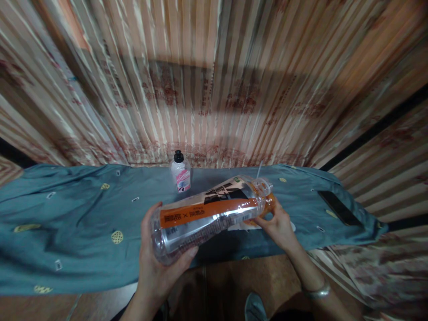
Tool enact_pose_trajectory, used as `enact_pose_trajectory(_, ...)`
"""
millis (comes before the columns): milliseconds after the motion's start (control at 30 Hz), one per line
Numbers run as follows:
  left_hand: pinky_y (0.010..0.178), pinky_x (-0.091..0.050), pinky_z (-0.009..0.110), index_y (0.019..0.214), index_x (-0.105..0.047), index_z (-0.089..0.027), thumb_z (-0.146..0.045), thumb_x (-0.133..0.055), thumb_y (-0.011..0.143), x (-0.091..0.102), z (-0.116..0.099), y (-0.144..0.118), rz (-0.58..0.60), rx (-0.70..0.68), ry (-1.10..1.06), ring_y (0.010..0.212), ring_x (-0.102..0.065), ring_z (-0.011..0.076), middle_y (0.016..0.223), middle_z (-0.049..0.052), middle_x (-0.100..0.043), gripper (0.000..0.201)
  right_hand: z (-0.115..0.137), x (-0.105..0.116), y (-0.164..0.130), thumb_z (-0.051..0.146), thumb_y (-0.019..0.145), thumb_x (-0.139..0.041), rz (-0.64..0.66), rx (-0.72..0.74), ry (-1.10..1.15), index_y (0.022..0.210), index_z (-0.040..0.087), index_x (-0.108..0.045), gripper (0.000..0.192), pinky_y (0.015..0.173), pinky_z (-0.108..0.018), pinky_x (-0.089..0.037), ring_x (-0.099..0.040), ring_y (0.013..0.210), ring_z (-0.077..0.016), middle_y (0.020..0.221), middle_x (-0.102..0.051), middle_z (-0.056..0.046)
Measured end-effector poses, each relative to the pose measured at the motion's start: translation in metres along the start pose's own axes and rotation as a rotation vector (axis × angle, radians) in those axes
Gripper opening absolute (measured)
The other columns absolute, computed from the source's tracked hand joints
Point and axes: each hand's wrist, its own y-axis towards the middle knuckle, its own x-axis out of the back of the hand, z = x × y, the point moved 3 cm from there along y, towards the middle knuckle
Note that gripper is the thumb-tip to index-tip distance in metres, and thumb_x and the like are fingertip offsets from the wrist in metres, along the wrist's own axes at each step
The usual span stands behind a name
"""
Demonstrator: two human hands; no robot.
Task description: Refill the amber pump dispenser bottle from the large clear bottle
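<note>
A large clear plastic bottle [207, 214] with an orange and black label lies on its side in the air above the table edge. My left hand [157, 263] cups its base from below. My right hand [277, 223] grips the neck end, where the bottle looks orange, and hides the cap. The bottle looks empty.
A table under a teal cloth [67, 223] with small yellow motifs runs across the view. A small white bottle [181, 173] with a black cap and pink label stands at its far edge. A dark flat phone-like object [338, 207] lies at the right. Striped curtains [214, 80] hang behind.
</note>
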Motion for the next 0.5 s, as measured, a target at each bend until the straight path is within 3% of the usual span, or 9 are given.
enact_pose_trajectory(500, 0.098, -0.064, 0.046, 0.146, -0.052, -0.023, -0.049, -0.091, 0.071, 0.0005, 0.0005, 0.0001, 0.024, 0.006, 0.006, 0.110, -0.075, 0.0297, 0.125, 0.010, -0.072, 0.089, -0.0022, -0.0004, -0.0001, 0.060, 0.073, -0.084, -0.010, 0.009, -0.020, 0.127, 0.021, -0.065, 0.069, 0.085, -0.045, -0.065, -0.080, 0.097, -0.0337, 0.111, -0.084, -0.012)
